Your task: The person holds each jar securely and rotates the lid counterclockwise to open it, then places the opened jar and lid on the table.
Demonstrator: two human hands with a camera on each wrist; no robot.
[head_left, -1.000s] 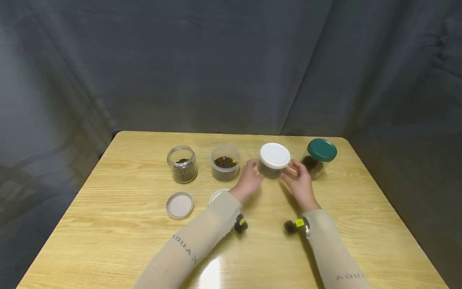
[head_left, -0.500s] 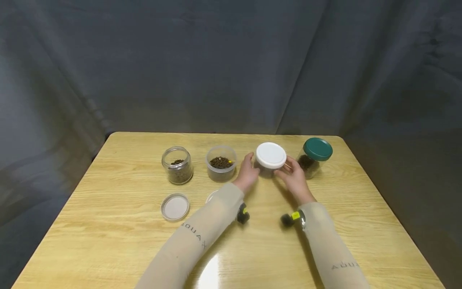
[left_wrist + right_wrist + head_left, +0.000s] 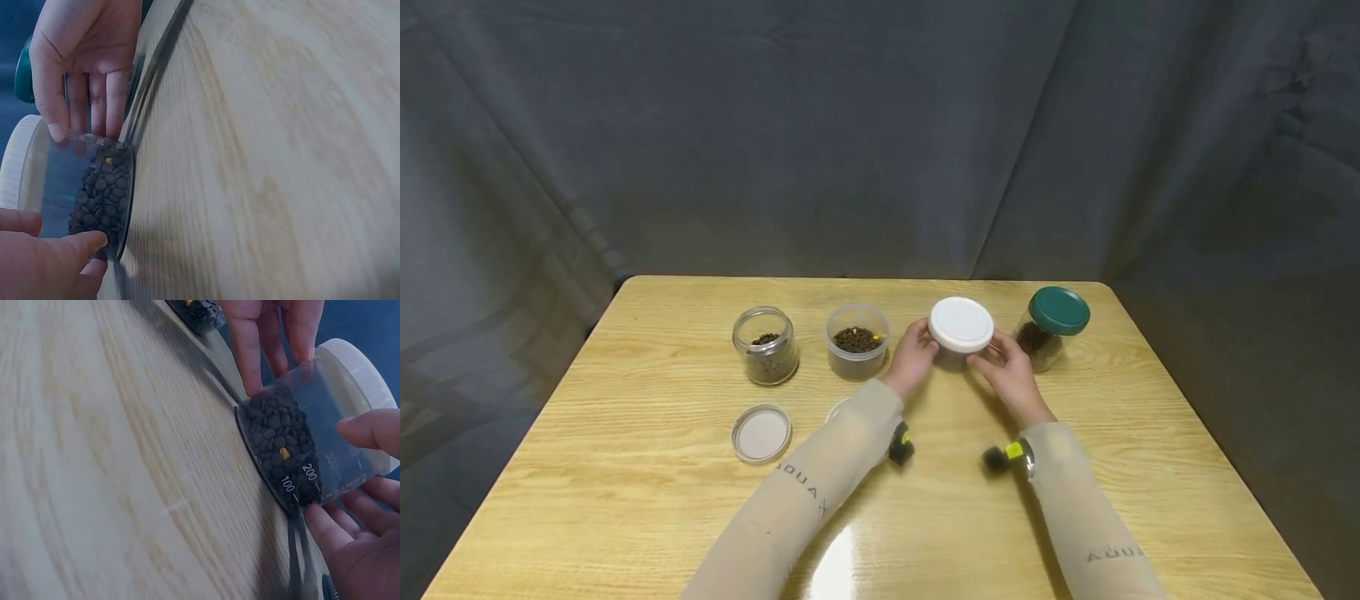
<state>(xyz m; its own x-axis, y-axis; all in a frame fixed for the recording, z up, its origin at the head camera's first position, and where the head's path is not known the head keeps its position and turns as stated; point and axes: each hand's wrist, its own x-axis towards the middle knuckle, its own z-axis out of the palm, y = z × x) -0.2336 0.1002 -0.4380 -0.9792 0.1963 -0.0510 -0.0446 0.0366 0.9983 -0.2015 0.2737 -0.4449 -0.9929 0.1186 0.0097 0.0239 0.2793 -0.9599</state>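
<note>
A clear plastic jar (image 3: 953,362) with a white lid (image 3: 961,322) stands upright on the table between my two hands. Through its wall, dark round pellets (image 3: 275,425) and one small yellow bit (image 3: 285,453) show, with measuring marks printed on the side. My left hand (image 3: 912,365) grips the jar from the left, thumb and fingers curved around its body below the lid. On the opposite side my right hand (image 3: 1013,379) holds it the same way, its thumb toward me. In the left wrist view, fingertips of both hands lie against the jar wall (image 3: 56,200).
To the right is a jar with a green lid (image 3: 1059,310). On the left stand an open glass jar (image 3: 771,360) and an open plastic tub (image 3: 856,363), both holding brown pellets. Nearer me lie a loose lid (image 3: 762,434) and a white one (image 3: 835,408) mostly behind my left sleeve.
Both hands have drawn in slightly against the white-lidded jar from its two sides. The head view has shifted a little; the other containers and lids stay where they were.
</note>
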